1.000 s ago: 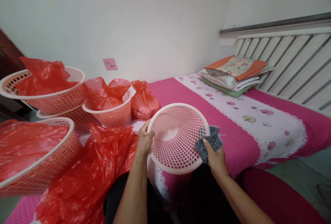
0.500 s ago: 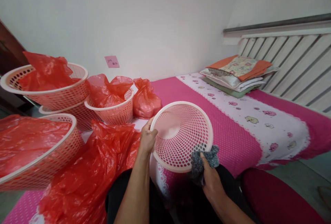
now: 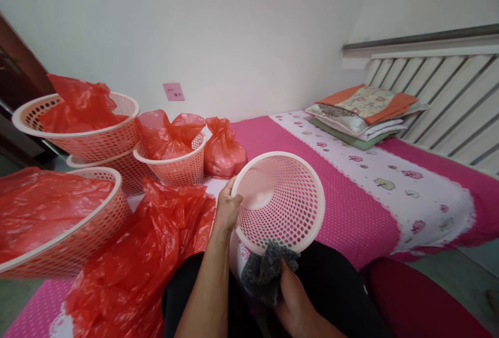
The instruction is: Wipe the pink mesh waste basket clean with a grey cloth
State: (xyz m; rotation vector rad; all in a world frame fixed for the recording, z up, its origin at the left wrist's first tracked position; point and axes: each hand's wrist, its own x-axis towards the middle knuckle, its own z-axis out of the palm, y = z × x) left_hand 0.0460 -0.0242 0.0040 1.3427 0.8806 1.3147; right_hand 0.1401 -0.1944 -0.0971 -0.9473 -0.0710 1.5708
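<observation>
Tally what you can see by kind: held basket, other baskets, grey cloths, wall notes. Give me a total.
Held basket: 1
Other baskets: 4
Grey cloth: 1
Wall note: 1
Total: 7

the basket (image 3: 278,203) is pale pink plastic, round, with a smooth chunky rim that looks a shade lighter; it's held tipped over on a slant, mouth wide open this way, so from here you see right down inside; the bottom is a plain pale disc sitting off toward the left; walls are basically rows and rows of little holes; the cloth (image 3: 263,274) is dark grey, kinda fuzzy and speckled, all scrunched into a lump; it's right up at the near, lower edge of the rim, covering a bit of it; its lower folds get pretty lost in shadow
</observation>
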